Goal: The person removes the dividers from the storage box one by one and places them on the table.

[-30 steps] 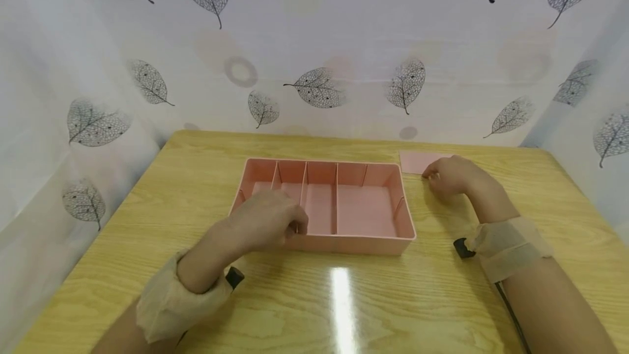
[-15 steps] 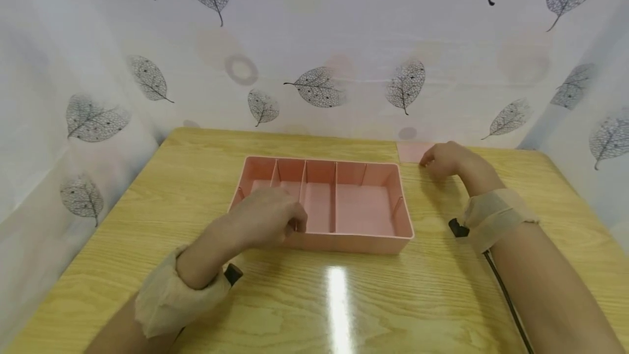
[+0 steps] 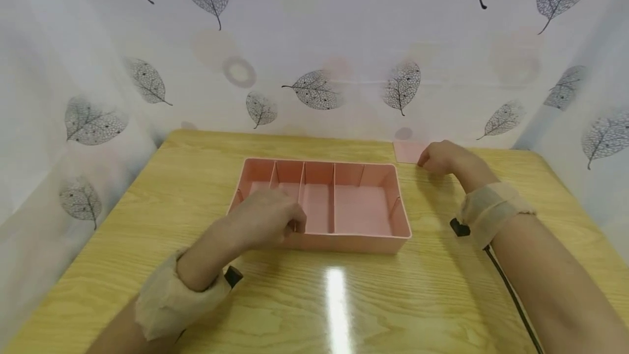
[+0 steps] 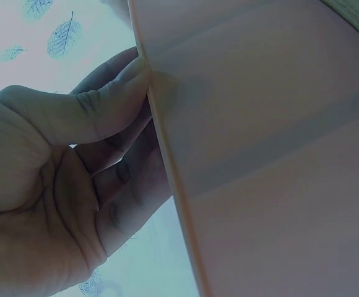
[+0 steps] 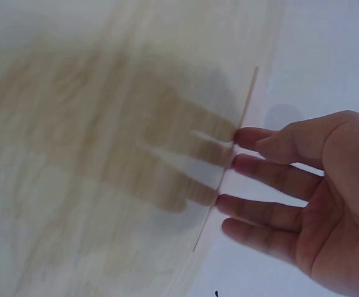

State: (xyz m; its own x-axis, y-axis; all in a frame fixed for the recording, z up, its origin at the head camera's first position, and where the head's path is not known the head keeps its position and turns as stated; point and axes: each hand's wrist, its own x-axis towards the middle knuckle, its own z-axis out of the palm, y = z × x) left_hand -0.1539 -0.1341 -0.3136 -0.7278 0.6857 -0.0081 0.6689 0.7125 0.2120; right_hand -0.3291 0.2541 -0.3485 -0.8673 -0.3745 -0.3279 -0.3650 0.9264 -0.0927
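Note:
A pink compartment box (image 3: 344,243) with thin upright dividers stands on the wooden table. Its near wall is pinched by my left hand (image 3: 265,218), the thumb outside and the other fingers over the rim; the left wrist view shows the thumb against the box wall (image 4: 266,185). My wrist hides part of the left compartments. Behind and right of the box lies a flat pink panel (image 3: 407,152) at the table's back edge. My right hand (image 3: 444,158) touches that panel's near edge (image 5: 252,83) with extended fingertips (image 5: 244,163).
A white curtain (image 3: 363,31) printed with leaves hangs behind the table and along both sides. Light reflects in a bright strip on the wooden tabletop (image 3: 275,305) in front of the box. A dark cable (image 3: 513,294) runs along my right forearm.
The panel has slid away from me to the table's back edge, with my right hand following it, mostly in the first half second. My left hand keeps its grip on the box.

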